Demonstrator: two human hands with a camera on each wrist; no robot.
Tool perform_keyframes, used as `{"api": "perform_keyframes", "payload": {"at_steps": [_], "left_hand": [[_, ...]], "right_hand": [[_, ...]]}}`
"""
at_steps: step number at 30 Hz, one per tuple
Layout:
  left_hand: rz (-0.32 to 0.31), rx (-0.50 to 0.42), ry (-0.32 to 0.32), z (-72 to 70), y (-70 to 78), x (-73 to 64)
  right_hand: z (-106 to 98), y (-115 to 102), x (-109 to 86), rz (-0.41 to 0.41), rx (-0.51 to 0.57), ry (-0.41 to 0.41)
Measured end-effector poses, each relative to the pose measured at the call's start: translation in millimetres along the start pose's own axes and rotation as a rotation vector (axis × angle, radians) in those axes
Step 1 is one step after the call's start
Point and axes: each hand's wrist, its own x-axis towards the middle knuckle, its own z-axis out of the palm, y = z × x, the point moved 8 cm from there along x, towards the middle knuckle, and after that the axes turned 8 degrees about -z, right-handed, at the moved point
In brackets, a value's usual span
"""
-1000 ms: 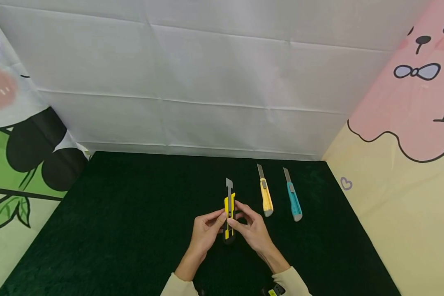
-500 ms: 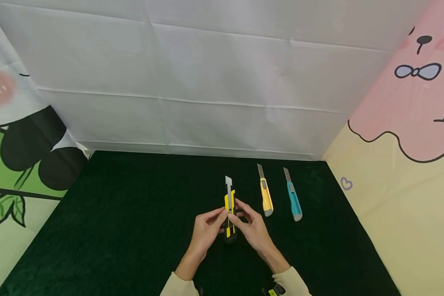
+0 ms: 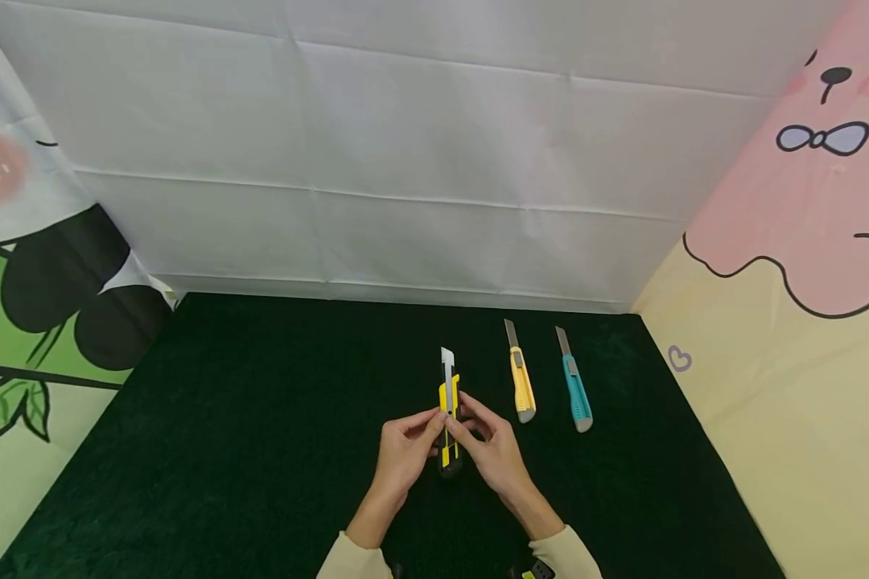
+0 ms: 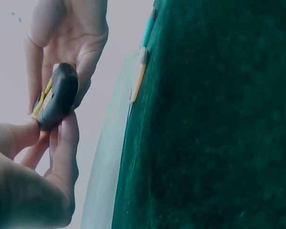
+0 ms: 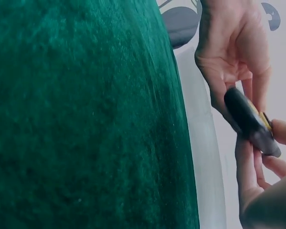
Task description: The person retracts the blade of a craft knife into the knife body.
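A black and yellow utility knife [image 3: 448, 450] is held between my two hands, its blade [image 3: 447, 359] out and pointing away from me. My left hand [image 3: 400, 454] pinches it from the left side with thumb and fingers. From the right, my right hand [image 3: 498, 452] grips it the same way, the two thumbs meeting on its upper face. In the left wrist view the black butt end of the knife [image 4: 62, 98] faces the camera, raised above the cloth. The right wrist view shows that same dark end of the knife [image 5: 248, 117] between both hands.
To the right lie a yellow utility knife [image 3: 522, 386] and a teal utility knife [image 3: 576, 394], blades extended toward the back. Dark green cloth [image 3: 261, 418] covers the table. A white sheet [image 3: 420, 161] hangs behind, with cartoon-printed panels at both sides.
The black and yellow knife has tilted a little in my fingers, and its blade looks brighter than a second ago. Both hands keep their hold; the other knives stay put.
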Motion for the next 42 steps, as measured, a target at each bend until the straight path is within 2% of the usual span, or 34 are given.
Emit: {"api": "perform_keyframes", "payload": {"at_steps": [10,25,36,42], "left_hand": [[0.006,-0.005,-0.01,0.2,-4.4,0.0],[0.036,-0.011,-0.003,0.0,1.1,0.0],[0.033,-0.003,-0.012,-1.1,-0.1,1.7],[0.03,-0.009,-0.008,-2.6,-0.9,3.8]], "right_hand": [[-1.8,4.4,-0.7,-0.008,-0.008,-0.008],[-2.9,1.3,0.0,-0.032,0.008,-0.022],[-0.4,2.6,-0.8,-0.06,0.037,-0.08],[1.9,5.0,-0.8,-0.037,0.051,-0.12]]}}
